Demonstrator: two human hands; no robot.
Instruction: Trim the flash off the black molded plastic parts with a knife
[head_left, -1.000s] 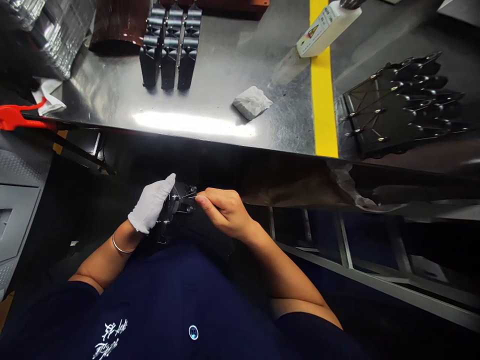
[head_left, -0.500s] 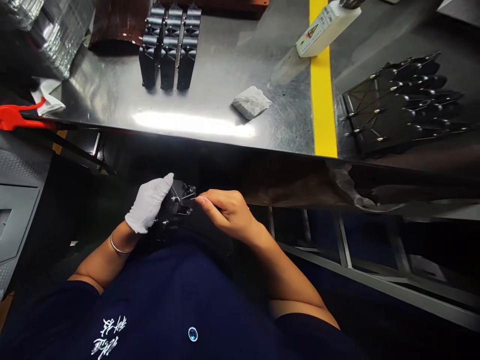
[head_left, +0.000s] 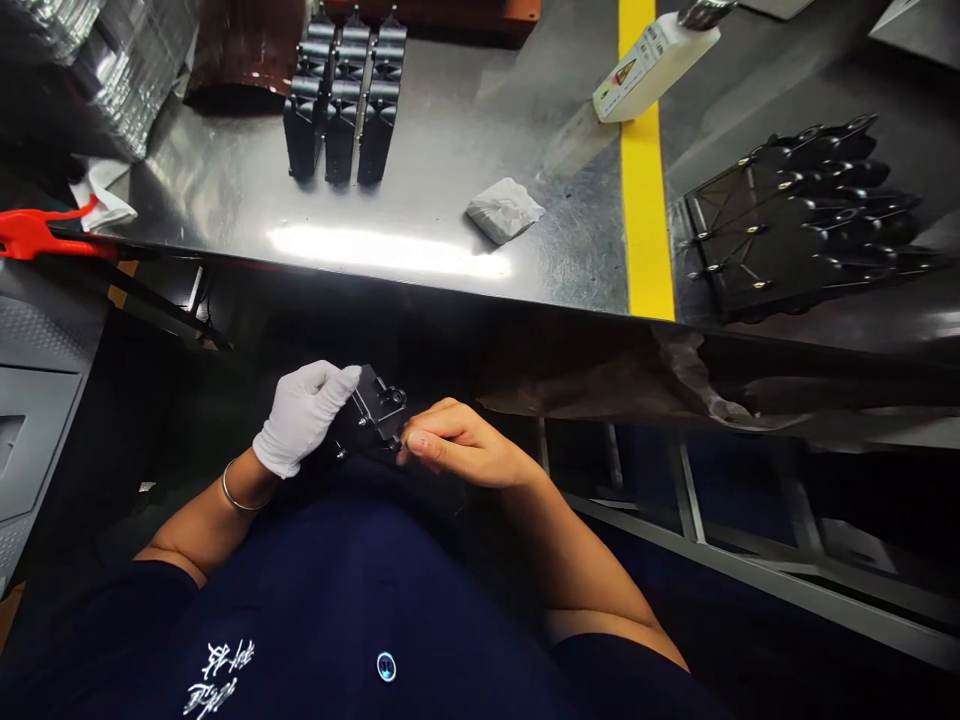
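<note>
My left hand (head_left: 304, 415), in a white glove, grips a small black plastic part (head_left: 375, 412) with metal pins, held low over my lap below the table edge. My bare right hand (head_left: 454, 445) touches the same part from the right, fingers pinched at its edge. Whether a thin pin sits between those fingers is too small to tell. Both hands are close to my dark blue shirt.
On the steel table (head_left: 420, 215) stand rows of black parts (head_left: 345, 100), a crumpled white wipe (head_left: 504, 208), a white bottle (head_left: 652, 62) on a yellow stripe (head_left: 646, 200), and a black tray of parts (head_left: 802, 215) at right. A red tool (head_left: 37, 235) lies left.
The black part has been turned in my left hand and lowered slightly. My right hand has dropped and closed in under the part's right edge.
</note>
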